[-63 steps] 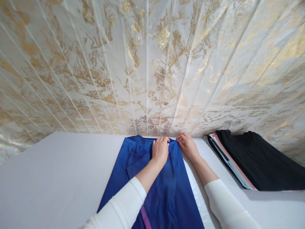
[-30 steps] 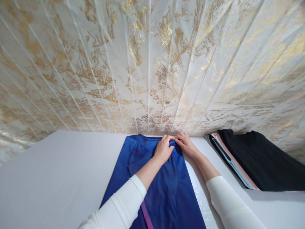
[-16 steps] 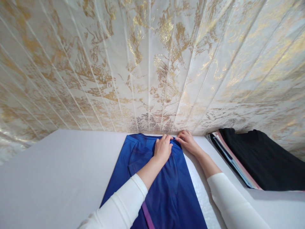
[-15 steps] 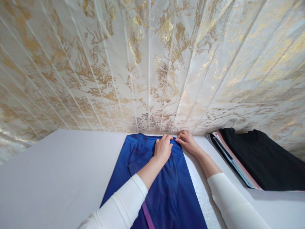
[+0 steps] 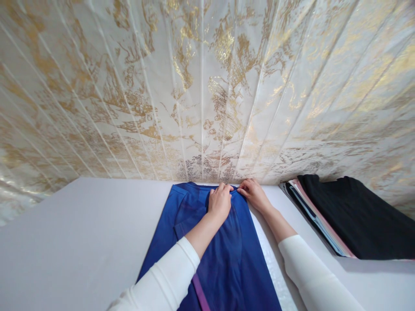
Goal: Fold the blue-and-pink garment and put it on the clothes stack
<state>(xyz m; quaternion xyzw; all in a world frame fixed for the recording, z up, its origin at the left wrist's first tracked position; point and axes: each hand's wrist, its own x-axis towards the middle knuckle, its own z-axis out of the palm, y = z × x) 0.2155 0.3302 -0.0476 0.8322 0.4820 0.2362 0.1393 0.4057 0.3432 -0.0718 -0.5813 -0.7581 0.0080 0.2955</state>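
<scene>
A dark blue garment (image 5: 227,250) with a smooth sheen lies lengthwise on the white table, its far edge near the patterned curtain. A purple strip (image 5: 200,293) runs along its near part, partly covered by my left sleeve. My left hand (image 5: 220,201) rests on the garment's far end, fingers curled and gripping fabric near the edge. Just to the right, my right hand (image 5: 254,194) pinches the same far edge at its right corner, thumb and fingertips together. The two sets of fingertips almost meet. The garment's near end runs out of view.
On the right stands a stack of folded clothes, a black shirt (image 5: 366,216) on top and pink, light blue and dark layers below. Behind the white table (image 5: 81,242) hangs a white curtain (image 5: 201,86) with gold patterns. Something shiny and clear lies beside the garment's right side.
Both hands have shifted very slightly to the left along the garment's far edge. The garment and the stack stay where they were.
</scene>
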